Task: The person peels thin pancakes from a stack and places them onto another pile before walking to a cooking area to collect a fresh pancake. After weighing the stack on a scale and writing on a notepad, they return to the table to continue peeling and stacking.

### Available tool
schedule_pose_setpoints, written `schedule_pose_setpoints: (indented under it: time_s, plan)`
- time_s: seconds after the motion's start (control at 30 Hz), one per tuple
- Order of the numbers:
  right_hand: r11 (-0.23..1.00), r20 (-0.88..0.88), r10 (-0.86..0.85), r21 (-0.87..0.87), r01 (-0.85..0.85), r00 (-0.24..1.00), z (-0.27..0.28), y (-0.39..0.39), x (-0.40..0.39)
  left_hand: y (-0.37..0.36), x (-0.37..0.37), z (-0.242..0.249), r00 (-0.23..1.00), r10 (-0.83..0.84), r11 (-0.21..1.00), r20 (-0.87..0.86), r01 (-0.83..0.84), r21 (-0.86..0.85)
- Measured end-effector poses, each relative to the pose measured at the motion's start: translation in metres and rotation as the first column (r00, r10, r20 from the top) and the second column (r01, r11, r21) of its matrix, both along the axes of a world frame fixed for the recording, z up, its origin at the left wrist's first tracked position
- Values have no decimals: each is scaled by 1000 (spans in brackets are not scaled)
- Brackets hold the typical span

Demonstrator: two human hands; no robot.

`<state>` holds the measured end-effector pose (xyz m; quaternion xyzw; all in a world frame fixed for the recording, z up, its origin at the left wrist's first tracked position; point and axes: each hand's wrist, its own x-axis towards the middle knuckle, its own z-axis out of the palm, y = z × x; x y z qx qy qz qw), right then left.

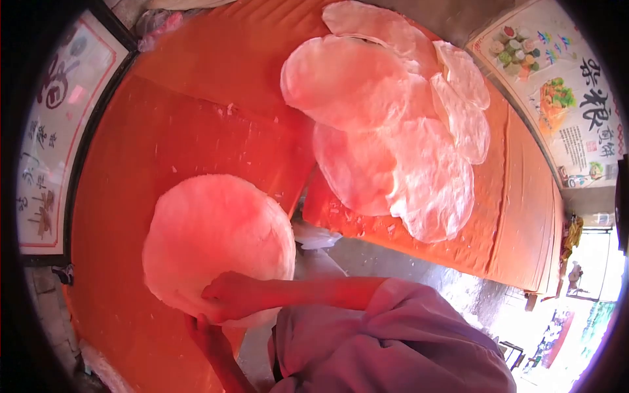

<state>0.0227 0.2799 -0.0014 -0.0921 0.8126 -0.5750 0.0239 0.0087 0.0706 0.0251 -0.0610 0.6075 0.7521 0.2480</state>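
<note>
A thick stack of thin, round, pale sheets (216, 229) lies on the orange-covered table (111, 262), tinted pink by the light. Over its lower part is my right hand (237, 298), its fingers curled and closed; what they pinch, if anything, is hidden. My left hand (207, 333) touches the stack's near edge from below, fingers drawn together, with their grip too small to make out. Farther off, several similar loose sheets (347, 82) overlap on an orange surface, some folded or tilted against each other.
A framed sign (65, 131) stands along the left, and a poster with food pictures (557, 98) at the upper right. Clear plastic (318, 236) shows in the gap beside the stack. Grey floor (393, 259) lies below the right surface, with a bright opening at the far right.
</note>
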Motion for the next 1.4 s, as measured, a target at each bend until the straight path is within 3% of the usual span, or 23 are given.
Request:
schedule_pose_setpoints:
  time_s: [0.1,0.2,0.27,0.37,0.4,0.47,0.5,0.57,0.6,0.67,0.73,0.77,0.83,0.9,0.93,0.97,1.0,1.03,1.13,1.2,1.3,1.4]
  plan:
    - [981,104,-75,-171,92,992,0,-17,4,-16,3,-1,995,27,999,93,-29,18]
    - [983,205,-183,30,181,961,-21,-42,2,-45,6,-31,986,53,997,156,-60,44]
    - [972,144,-128,216,95,981,-12,-70,5,-54,8,-51,968,123,990,221,-135,43]
    - [936,200,38,336,-105,979,8,-80,0,-90,4,-86,981,14,976,195,29,-218]
    - [919,244,89,353,-174,966,17,-72,-4,-87,4,-84,971,55,992,232,-27,-120]
    - [922,181,-30,384,-43,983,41,-42,-1,-74,7,-83,939,111,986,326,-144,80]
    - [917,150,-89,398,22,985,48,-26,0,-69,8,-77,929,119,984,349,-158,84]
    - [944,422,-322,212,253,848,32,-11,-21,-63,8,-64,910,127,980,395,-176,91]
    - [829,533,-455,-38,558,713,28,7,-16,-61,8,-65,912,122,980,391,-172,95]
    - [740,348,-616,-54,671,707,21,76,16,-62,6,-66,918,112,982,381,-162,101]
    - [590,155,-790,-74,804,593,23,162,75,-71,5,-81,935,82,988,345,-120,93]
    - [498,17,-857,-234,835,516,35,198,100,-73,4,-87,943,67,991,327,-102,89]
    - [179,69,-972,-406,896,225,71,250,179,-71,1,-86,936,73,993,345,-102,67]
    - [-85,85,-995,-535,840,-46,89,273,252,-76,-1,-91,950,28,998,310,-45,49]
    - [-223,127,-974,-455,862,-185,93,271,282,-85,-3,-97,964,-22,999,265,12,41]
    - [-243,97,-970,-465,851,-224,76,280,318,-89,-5,-102,973,-74,997,221,69,29]
    - [-177,157,-982,-586,790,-103,33,302,376,-86,-5,-100,964,-60,998,260,48,51]
    - [-256,214,-965,-632,732,-153,-2,308,414,-84,-6,-96,953,-45,997,299,25,72]
    - [-386,292,-922,-731,563,-254,-24,267,421,-81,-7,-91,941,-77,991,330,36,128]
    - [-402,354,-915,-761,510,-193,-69,252,454,-78,-6,-83,943,-87,989,322,44,138]
    - [-800,769,-583,-491,345,-260,-78,218,458,-71,-4,-72,946,-70,991,316,29,130]
    - [-715,639,-623,-231,660,-451,-31,190,411,-77,-6,-72,950,-81,980,301,21,197]
